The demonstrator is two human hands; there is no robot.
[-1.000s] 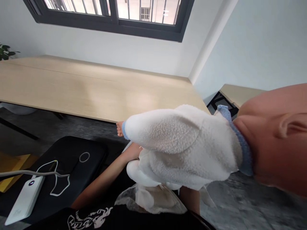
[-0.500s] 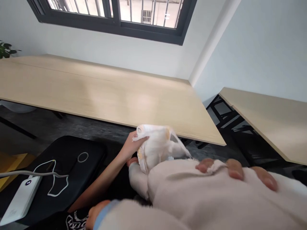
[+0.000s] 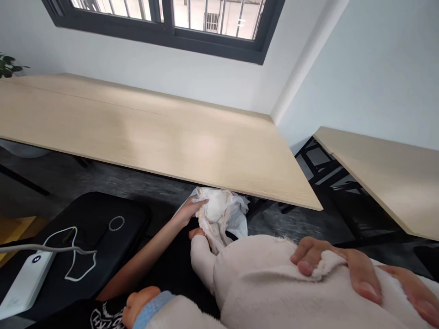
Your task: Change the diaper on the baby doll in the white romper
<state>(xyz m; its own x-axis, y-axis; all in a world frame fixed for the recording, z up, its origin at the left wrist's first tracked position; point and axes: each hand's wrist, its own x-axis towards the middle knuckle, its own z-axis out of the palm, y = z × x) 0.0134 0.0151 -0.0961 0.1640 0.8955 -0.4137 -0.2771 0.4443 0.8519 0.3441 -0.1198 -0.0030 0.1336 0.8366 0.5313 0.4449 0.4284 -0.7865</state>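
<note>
My left hand (image 3: 192, 208) grips a white disposable diaper (image 3: 216, 205) with yellowish marks, low by the front edge of the table. Around and behind the diaper shows thin, whitish, plastic-like film (image 3: 238, 224). A small baby-like figure in a cream plush outfit (image 3: 254, 274) lies across my lap; whether it is a doll I cannot tell. One little hand or foot (image 3: 196, 233) pokes out beside the diaper, another (image 3: 142, 302) from a blue cuff. Bent over the outfit, my right hand (image 3: 360, 269) holds a bunched fold between its fingers.
A long pale wooden table (image 3: 171, 132) runs under the window (image 3: 168, 32). Another table (image 3: 384, 173) stands at the right. On a black padded seat (image 3: 92, 219) at the left lie a white power bank (image 3: 29, 285), cables and a bead-like ring (image 3: 116, 223).
My left hand has lowered the diaper from over the table edge to below it, and its padded inside now shows. My right-hand fingers have shifted slightly on the cloth.
</note>
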